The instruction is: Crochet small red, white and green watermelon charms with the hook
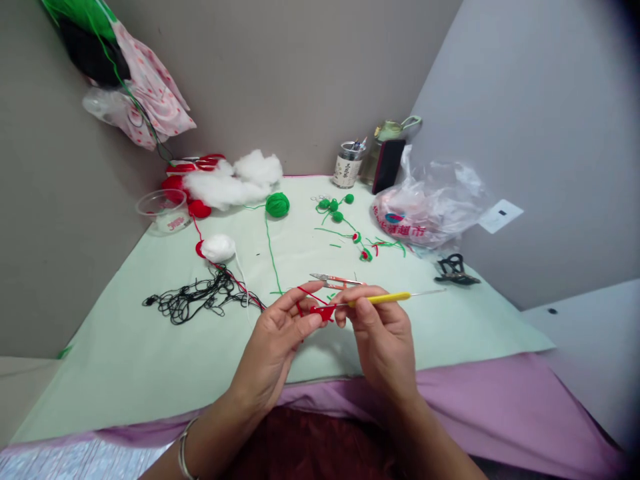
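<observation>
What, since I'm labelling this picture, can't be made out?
All in the head view:
- Red crochet piece: stitches too small; partly behind the left hand.
- Thread snips: handle end partly hidden by the right hand.
- Plastic shopping bag: contents obscured by crumpled film.
- Green yarn, upper left: cut off by the top edge.

Red characters reading "超市" mark a plastic bag [433, 210]; the dark vertical characters on a jar's [346, 169] label and red lettering on a clear tub [165, 221] are too small to read surely.

Both hands, left [283, 323] and right [381, 323], nearly meet, fingers bent, thumbs pinching.
</observation>
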Demonstrator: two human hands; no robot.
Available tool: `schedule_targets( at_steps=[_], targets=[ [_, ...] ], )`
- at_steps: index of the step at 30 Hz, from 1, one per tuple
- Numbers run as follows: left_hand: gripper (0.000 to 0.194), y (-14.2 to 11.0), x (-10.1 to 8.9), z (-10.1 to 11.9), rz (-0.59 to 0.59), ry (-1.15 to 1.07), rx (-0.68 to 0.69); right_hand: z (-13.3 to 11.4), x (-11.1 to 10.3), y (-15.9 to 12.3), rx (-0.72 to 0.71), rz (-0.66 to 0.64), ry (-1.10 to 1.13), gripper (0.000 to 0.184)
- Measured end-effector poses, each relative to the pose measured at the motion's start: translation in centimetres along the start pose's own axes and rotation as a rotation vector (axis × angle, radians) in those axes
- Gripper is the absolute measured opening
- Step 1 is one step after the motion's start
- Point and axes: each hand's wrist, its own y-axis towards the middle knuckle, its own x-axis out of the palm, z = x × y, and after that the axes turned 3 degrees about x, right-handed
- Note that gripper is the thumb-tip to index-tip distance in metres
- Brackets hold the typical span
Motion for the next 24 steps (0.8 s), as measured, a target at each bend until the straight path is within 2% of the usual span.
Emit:
schedule_targets(
  at_steps=[4,13,18,24],
  targets=[
    [0.037,0.0,-0.2,-0.1,0.03,0.072,0.048,-0.2,0.1,-0.2,-0.018,-0.03,0.003,0.016],
    [0.027,0.0,-0.7,-0.2,-0.003,0.248,0.188,-0.9,0.2,-0.9,-0.245,-0.048,-0.308,0.02],
    [0.026,-0.1,-0.9,-0.2,-0.003,0.329,0.227,-0.9,0.2,-1.1,-0.357,-0.109,-0.371,0.024],
    [0.018,-0.3,-0.4,0.4,0.04,0.43,0.288,-1.5,0.0,-1.4,-0.417,-0.188,-0.526,0.027]
  ],
)
